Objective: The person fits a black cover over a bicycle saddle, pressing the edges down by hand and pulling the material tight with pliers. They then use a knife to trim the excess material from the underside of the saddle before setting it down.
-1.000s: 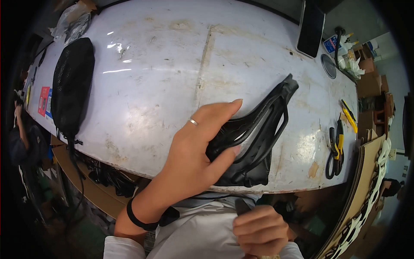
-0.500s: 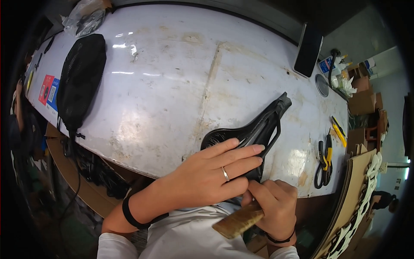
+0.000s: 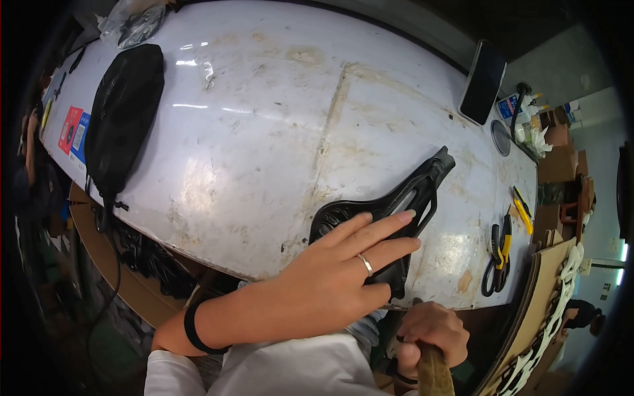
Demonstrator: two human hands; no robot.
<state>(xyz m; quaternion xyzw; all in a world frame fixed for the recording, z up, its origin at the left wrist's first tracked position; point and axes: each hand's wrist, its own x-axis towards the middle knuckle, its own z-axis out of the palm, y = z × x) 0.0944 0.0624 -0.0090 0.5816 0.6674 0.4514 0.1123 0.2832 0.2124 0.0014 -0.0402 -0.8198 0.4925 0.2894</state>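
A black bicycle saddle (image 3: 330, 210) lies on the table, its underside and rails facing up and its narrow nose pointing away to the right. My left hand (image 3: 330, 280) grips it across the middle. Its upper fingers stretch over the rails, the lowest one bends at the near edge, and the thumb is hidden. Just off the table's front edge, my right hand (image 3: 436, 330) is closed round a tool with a worn brown handle (image 3: 434, 373). The handle points down toward me. A small dark tip (image 3: 417, 301) shows above the fist; the tool's kind is unclear.
Pliers with black and yellow handles (image 3: 502, 254) and a yellow utility knife (image 3: 523, 212) lie at the right. A phone (image 3: 482, 82) stands at the far right edge. A black drawstring pouch (image 3: 125, 112) rests at the left. Flattened cardboard (image 3: 535, 297) leans beside the table.
My right hand has moved down and away from the saddle, and the brown handle has swung from pointing left to pointing down. My left hand and the saddle appear slightly farther right.
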